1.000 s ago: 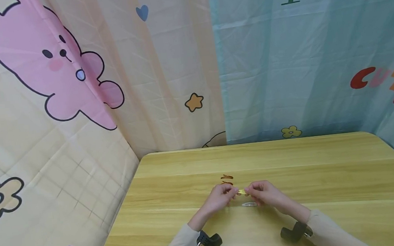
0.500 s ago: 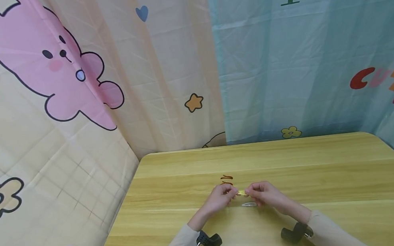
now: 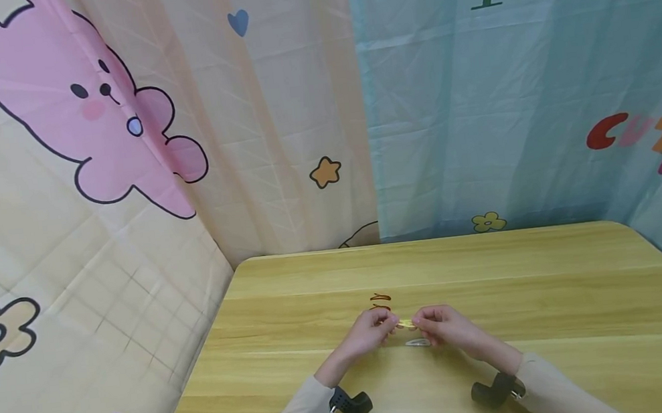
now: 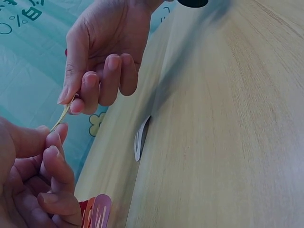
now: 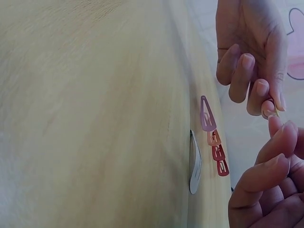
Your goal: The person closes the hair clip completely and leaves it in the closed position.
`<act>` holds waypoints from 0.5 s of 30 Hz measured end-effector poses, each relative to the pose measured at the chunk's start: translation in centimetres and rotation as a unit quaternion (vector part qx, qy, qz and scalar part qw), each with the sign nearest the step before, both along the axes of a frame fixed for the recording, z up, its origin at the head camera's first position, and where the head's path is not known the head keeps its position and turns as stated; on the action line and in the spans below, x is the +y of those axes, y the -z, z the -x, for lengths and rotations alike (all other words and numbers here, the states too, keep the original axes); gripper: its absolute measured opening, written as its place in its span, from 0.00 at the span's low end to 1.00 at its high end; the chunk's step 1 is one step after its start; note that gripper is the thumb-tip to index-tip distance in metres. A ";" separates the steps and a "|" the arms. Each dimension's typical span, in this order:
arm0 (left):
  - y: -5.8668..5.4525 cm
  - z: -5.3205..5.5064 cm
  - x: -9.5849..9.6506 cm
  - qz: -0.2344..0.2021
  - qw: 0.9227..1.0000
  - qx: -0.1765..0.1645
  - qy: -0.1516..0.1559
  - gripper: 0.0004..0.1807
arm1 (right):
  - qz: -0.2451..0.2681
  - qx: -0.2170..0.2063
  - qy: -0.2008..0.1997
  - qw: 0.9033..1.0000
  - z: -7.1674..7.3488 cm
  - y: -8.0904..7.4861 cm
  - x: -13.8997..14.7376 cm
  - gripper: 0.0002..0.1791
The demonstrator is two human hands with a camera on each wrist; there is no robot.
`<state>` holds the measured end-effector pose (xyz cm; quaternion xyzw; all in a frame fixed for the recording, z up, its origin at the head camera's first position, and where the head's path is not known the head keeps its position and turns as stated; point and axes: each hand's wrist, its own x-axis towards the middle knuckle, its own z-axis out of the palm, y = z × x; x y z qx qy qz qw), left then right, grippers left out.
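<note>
A yellow snap hair clip (image 3: 406, 324) is stretched between my two hands above the table. My left hand (image 3: 366, 332) pinches one end between thumb and index finger, and my right hand (image 3: 451, 328) pinches the other. In the left wrist view the yellow clip (image 4: 60, 117) appears edge-on and slightly curved; fingertips cover both ends. Below the hands a white-grey snap hair clip (image 5: 195, 183) lies on the table, its shape bowed. Farther left, a purple clip (image 5: 208, 127), an orange clip (image 5: 216, 142) and red clips (image 5: 222, 172) lie in a row.
The wooden table (image 3: 531, 266) reaches back to printed curtains (image 3: 296, 102). A black wrist camera (image 3: 352, 405) sits on the left wrist, another black camera (image 3: 492, 391) on the right. In the head view, my left hand partly covers the row of clips.
</note>
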<state>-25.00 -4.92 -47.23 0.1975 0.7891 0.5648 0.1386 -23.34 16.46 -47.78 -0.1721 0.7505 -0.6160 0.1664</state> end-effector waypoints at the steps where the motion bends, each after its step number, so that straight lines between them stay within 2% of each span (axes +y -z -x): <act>1: 0.0 0.0 0.0 -0.001 1.000 0.000 -0.001 0.10 | 0.001 -0.001 -0.001 1.000 0.0 0.0 0.0 0.19; 15: -0.1 -0.1 -0.1 -0.007 1.000 -0.001 0.006 0.10 | 0.023 -0.003 -0.019 1.000 0.0 0.1 0.0 0.20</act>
